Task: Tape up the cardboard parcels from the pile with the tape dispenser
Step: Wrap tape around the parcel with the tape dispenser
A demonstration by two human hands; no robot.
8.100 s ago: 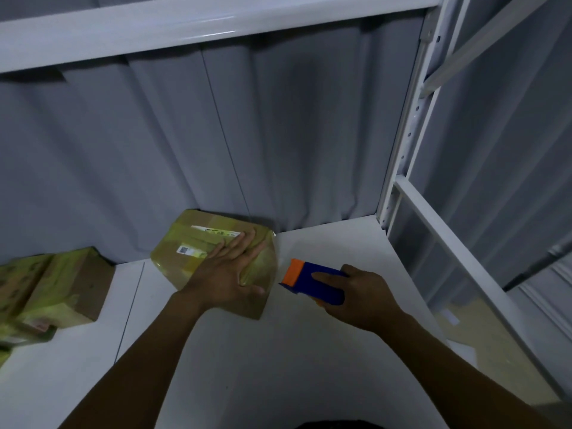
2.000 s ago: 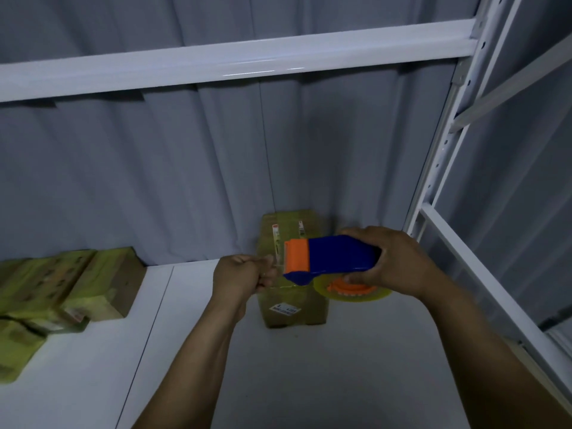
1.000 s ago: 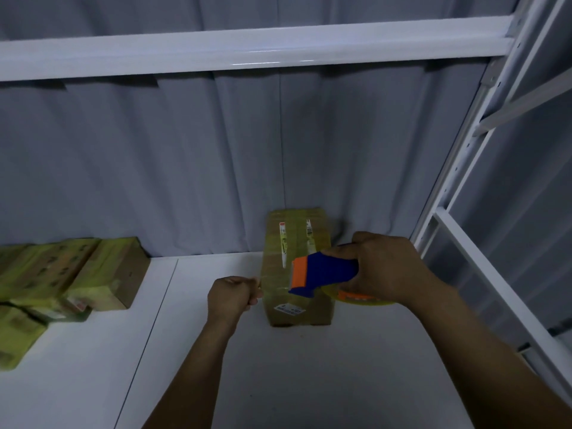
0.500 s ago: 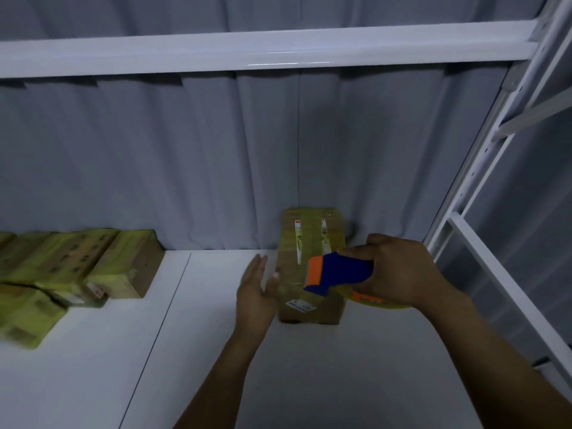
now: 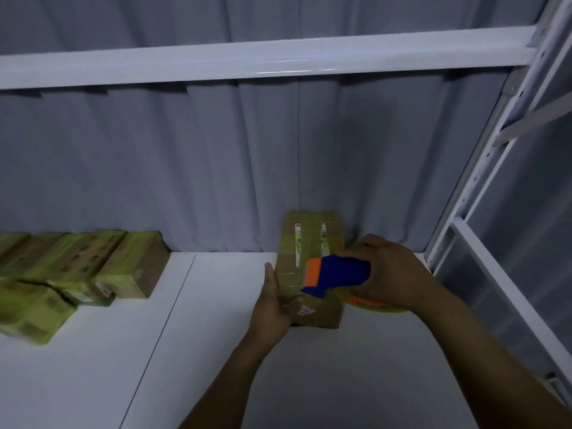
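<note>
A cardboard parcel (image 5: 312,243) wrapped in yellowish tape lies lengthwise on the white shelf (image 5: 309,366), its far end against the grey curtain. My left hand (image 5: 274,305) lies flat against the parcel's left side, fingers straight, thumb on the near top corner. My right hand (image 5: 390,274) grips the blue and orange tape dispenser (image 5: 334,275) just above the parcel's near end, orange nose pointing left. The yellow tape roll (image 5: 371,305) shows under my right hand.
A pile of several yellowish cardboard parcels (image 5: 71,270) lies on the shelf at the left. A white beam (image 5: 247,61) crosses overhead. A white rack upright (image 5: 483,168) and side rail (image 5: 501,292) bound the shelf on the right.
My left hand let go of the tape end it was pinching, opened, and now presses the parcel's left side. The dispenser has come down closer to the parcel's near end.
</note>
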